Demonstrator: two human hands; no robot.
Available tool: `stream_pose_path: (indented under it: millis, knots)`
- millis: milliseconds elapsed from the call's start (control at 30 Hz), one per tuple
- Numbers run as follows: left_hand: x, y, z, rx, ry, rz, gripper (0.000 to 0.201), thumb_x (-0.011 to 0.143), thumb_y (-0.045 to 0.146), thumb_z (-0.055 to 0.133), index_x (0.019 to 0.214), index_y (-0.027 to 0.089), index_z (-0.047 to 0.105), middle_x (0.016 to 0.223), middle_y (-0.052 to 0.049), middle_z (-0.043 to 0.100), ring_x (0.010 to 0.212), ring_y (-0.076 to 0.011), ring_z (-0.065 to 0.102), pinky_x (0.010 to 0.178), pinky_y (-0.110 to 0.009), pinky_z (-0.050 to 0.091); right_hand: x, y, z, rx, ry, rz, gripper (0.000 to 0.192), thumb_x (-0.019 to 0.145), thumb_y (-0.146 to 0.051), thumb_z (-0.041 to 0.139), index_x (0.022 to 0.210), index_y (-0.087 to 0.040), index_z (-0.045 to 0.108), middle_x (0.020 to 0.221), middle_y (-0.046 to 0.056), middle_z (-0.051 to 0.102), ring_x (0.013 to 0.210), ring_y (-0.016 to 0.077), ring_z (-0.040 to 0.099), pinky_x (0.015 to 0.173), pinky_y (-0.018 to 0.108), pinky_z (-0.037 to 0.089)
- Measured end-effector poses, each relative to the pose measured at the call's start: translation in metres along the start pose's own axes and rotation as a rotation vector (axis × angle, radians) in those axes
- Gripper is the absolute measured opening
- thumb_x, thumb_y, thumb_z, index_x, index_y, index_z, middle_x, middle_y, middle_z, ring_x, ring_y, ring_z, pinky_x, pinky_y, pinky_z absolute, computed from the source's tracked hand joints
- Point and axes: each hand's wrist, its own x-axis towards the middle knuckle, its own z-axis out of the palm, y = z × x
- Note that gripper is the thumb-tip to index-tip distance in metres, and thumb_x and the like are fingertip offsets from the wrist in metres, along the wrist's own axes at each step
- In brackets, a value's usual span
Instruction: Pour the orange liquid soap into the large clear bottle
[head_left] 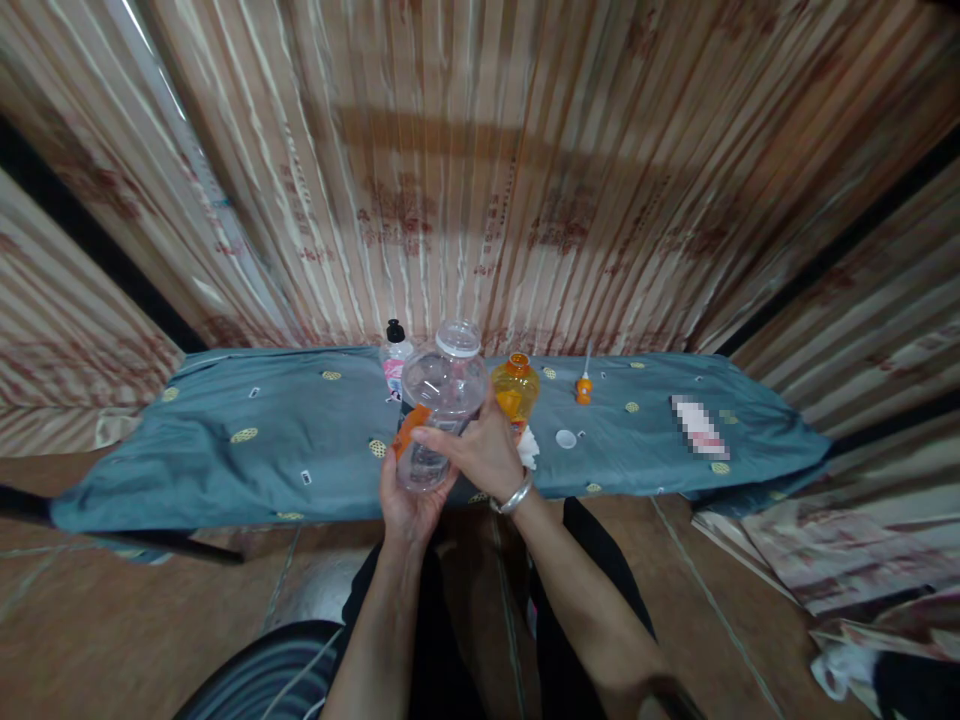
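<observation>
My left hand (405,500) grips the lower part of a clear empty plastic bottle (444,385) with a white neck ring, held upright above the near edge of the table. My right hand (480,450), a silver bangle on its wrist, wraps across the front of the same bottle. An orange strip of label (412,428) hangs off the bottle's left side by my left thumb. Behind the bottle stand a small bottle with a black cap (394,355) and an orange-capped bottle of yellow liquid (516,388).
A grey-blue patterned cloth (247,435) covers the long low table. On it lie a white cap (566,438), a small orange-tipped applicator (583,385), a white scrap (529,448) and a pink-white packet (697,425). Corrugated sheets form the wall behind. Tiled floor lies below.
</observation>
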Motion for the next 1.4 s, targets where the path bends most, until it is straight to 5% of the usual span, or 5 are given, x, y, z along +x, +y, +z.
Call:
stream_pose_path:
  millis: [233, 400, 700, 1067, 1400]
  knots:
    - [-0.002, 0.010, -0.004, 0.033, 0.056, 0.028, 0.043, 0.079, 0.045, 0.072, 0.113, 0.019, 0.071, 0.109, -0.014, 0.075, 0.090, -0.0324, 0.075, 0.067, -0.041, 0.062, 0.009, 0.015, -0.085, -0.204, 0.213, -0.238, 0.083, 0.088, -0.057, 0.071, 0.155, -0.028, 0.030, 0.150, 0.015, 0.052, 0.140, 0.0289, 0.053, 0.119, 0.055, 0.040]
    - [-0.002, 0.014, -0.005, 0.071, 0.085, 0.076, 0.041, 0.079, 0.046, 0.072, 0.110, 0.019, 0.072, 0.107, -0.013, 0.075, 0.089, -0.0308, 0.074, 0.068, -0.041, 0.062, 0.016, 0.093, -0.125, -0.203, 0.212, 0.035, 0.103, 0.076, -0.065, 0.076, 0.157, -0.025, 0.026, 0.159, 0.020, 0.041, 0.148, 0.0334, 0.042, 0.121, 0.059, 0.033]
    - [-0.002, 0.017, -0.006, 0.139, 0.108, 0.163, 0.036, 0.078, 0.044, 0.074, 0.105, 0.022, 0.074, 0.102, -0.008, 0.077, 0.088, -0.0285, 0.074, 0.068, -0.041, 0.063, 0.005, 0.147, -0.104, -0.056, -0.074, 0.163, 0.107, 0.065, -0.054, 0.088, 0.153, -0.024, 0.036, 0.149, 0.012, 0.056, 0.141, 0.0304, 0.052, 0.121, 0.050, 0.038]
    - [0.001, 0.017, -0.015, 0.173, 0.130, 0.220, 0.037, 0.073, 0.042, 0.080, 0.103, 0.021, 0.072, 0.102, -0.007, 0.077, 0.088, -0.0272, 0.074, 0.073, -0.044, 0.062, 0.002, 0.124, -0.098, -0.442, 0.045, 0.227, 0.059, 0.065, -0.048, 0.089, 0.111, -0.022, 0.062, 0.107, 0.008, 0.077, 0.098, 0.0289, 0.073, 0.090, 0.046, 0.057]
    - [0.003, 0.018, -0.015, 0.179, 0.165, 0.251, 0.029, 0.074, 0.037, 0.081, 0.097, 0.022, 0.071, 0.096, -0.005, 0.077, 0.085, -0.0264, 0.074, 0.077, -0.045, 0.061, 0.003, 0.098, -0.082, -0.581, 0.113, 0.232, 0.056, 0.066, -0.044, 0.088, 0.106, -0.023, 0.055, 0.096, 0.009, 0.078, 0.089, 0.0307, 0.076, 0.075, 0.039, 0.059]
